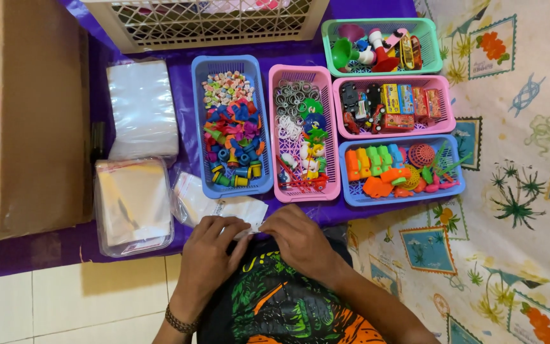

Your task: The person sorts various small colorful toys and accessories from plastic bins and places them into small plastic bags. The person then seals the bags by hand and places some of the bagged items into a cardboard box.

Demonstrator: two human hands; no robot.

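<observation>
Both hands pinching a small clear bag at the table edge.

Left to right: cardboard box (39,114), stacks of clear bags (136,204), then my left hand (210,245) and right hand (300,239), fingers closed on the small bag (240,209) just below the blue basket (232,127) and pink basket (305,134). To do it well, I'd say: keep the bag edge flat, pinch near the mouth, hands close together.

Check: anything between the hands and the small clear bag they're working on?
Nothing visible. Both the left hand and the right hand already touch the small clear bag at the near edge of the purple cloth. The blue basket and pink basket sit beyond it.
</observation>
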